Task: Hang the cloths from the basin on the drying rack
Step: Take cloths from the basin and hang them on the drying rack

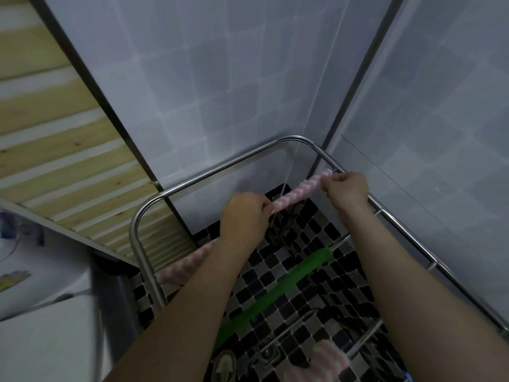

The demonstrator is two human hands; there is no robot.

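Observation:
A steel drying rack stands in a tiled corner, seen from above. A pink-and-white striped cloth lies stretched along one of its inner rails. My left hand pinches the cloth's near-left end and my right hand grips its far-right end by the rack's side tube. A second pink striped cloth hangs on the same rail line further left, partly hidden by my left forearm. A green cloth drapes over a nearer rail. The basin is out of view.
Another pink cloth shows at the bottom beside a floor drain on the black-and-grey mosaic floor. A wooden slatted panel leans at the left, above a white appliance. Pale tiled walls close in behind and on the right.

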